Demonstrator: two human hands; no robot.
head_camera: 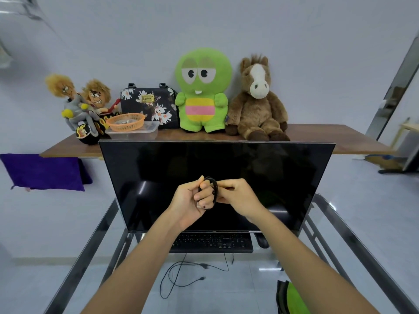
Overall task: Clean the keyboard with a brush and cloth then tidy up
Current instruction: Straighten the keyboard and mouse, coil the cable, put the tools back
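A thin black cable [210, 192] is being held in loops above the keyboard [213, 242], wound round the left hand [189, 201] and pinched by the right hand [235, 196]. It looks light and bendy, best gripped around the whole bunch.

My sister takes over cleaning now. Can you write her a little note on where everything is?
Left hand: grip on a black coiled cable wound round its fingers.
Right hand: pinches the same cable.
Both are raised in front of the dark monitor.
Keyboard lies at the monitor's foot on the glass desk.
No brush or cloth in view; whether the cleaning is done cannot be told.
Left: finish coiling, put the cable away.
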